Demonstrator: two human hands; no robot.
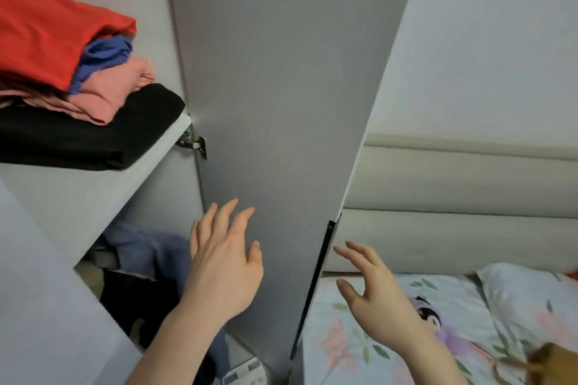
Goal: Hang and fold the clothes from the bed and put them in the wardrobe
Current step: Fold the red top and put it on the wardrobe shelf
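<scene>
Two bare arms are seen nearest, low in the view. The left hand (222, 262) is held open with its fingers spread in front of the wardrobe door (275, 87), and nothing is held in it. The right hand (372, 287) is open too, just past the door's black edge strip (316, 284), over the bed (375, 347). Folded clothes (72, 87) are stacked on the far left shelf (93, 194): red on top, then blue, pink and black. The clothes look soft, light and floppy, so they are probably best taken from below with flat hands. More clothes (140, 262) are heaped loosely under the shelf. The door is smooth, flat and grey. The bed sheet is flowered, and a plump pillow (531, 300) lies on the right.
</scene>
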